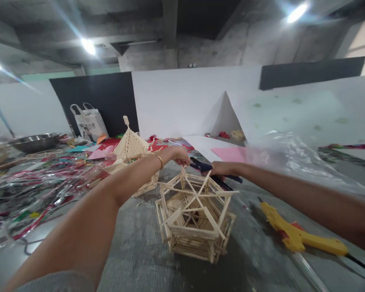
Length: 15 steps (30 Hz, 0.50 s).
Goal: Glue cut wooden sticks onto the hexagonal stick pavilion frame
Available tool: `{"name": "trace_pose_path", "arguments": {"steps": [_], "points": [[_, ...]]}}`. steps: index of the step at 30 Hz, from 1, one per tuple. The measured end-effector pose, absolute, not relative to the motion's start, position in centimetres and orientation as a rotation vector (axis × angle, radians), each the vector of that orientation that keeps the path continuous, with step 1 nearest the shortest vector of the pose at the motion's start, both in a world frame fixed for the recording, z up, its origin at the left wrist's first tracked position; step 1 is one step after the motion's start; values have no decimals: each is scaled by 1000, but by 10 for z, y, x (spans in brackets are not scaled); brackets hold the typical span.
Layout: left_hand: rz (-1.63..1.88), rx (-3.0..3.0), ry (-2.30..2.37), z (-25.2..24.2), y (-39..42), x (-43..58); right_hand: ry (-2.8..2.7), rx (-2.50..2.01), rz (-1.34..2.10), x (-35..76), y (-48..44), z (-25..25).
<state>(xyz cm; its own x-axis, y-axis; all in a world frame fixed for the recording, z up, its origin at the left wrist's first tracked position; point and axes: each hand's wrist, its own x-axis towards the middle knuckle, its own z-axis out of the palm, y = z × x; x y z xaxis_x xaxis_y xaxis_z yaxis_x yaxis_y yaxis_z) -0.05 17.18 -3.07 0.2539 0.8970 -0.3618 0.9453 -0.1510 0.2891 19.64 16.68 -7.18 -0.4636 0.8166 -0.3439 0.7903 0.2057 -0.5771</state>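
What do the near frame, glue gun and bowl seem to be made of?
Near frame: apparently matte, unpainted wood, given its pale tan sticks. Glue gun: probably moulded plastic; the yellow body looks smooth. Bowl: likely metal, given its silvery shine.

Unreadable, perhaps Chinese lettering (86, 126) on white bag (96, 117)

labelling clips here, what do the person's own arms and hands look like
The left hand and right hand are gloveless. A thin gold-coloured bangle circles the left wrist, and a grey sleeve shows higher up that arm. The right arm is bare as far as it shows.
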Motion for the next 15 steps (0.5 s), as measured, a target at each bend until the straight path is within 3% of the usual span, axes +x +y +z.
{"name": "trace_pose_path", "arguments": {"steps": [6,15], "points": [[-71,2200,1673,-8,168,9,-2292,-1625,1043,200,157,-74],[-358,2131,1636,-53,186,19,-2360,-1839,810,193,169,-112]]}}
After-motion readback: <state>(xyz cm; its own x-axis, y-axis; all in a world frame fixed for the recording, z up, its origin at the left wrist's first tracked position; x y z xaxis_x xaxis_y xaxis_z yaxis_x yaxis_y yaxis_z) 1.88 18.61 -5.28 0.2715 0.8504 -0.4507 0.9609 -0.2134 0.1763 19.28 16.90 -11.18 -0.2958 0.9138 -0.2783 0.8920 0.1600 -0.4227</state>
